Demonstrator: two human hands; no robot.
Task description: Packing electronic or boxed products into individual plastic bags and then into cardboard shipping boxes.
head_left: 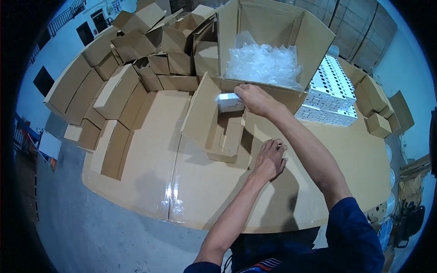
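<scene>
1. Right hand [256,99]: reached forward over the counter, fingers closed around one end of a small white box [229,102]; held just above an open small carton, beside the front flap of the large carton.
2. Small white box: oblong, wrapped in glossy clear film, lying level, its right end hidden in the grip.
3. Left hand [269,159]: palm down, fingers bent and loosely spread, pressed flat on a cardboard flap [261,136] on the counter; nothing grasped.
4. Open small carton [218,129]: brown, unfolded, lid flap raised to the left, set at mid-counter directly under the white box.
5. Large carton [268,41]: open-topped, flaps standing up, at the far edge of the counter; filled with crumpled clear plastic bags [261,61].
6. Stack of white boxes [330,91]: flat layers in neat rows, just right of the large carton, behind the right forearm.
7. Heap of folded brown cartons [136,59]: piled loosely across the far left of the counter, several lids ajar.
8. More small brown cartons [378,107]: grouped at the right edge, well apart from both hands.
9. Counter [154,182]: covered with sheet cardboard joined by a strip of clear tape.
10. Grey floor [91,232]: visible below the near left edge.
</scene>
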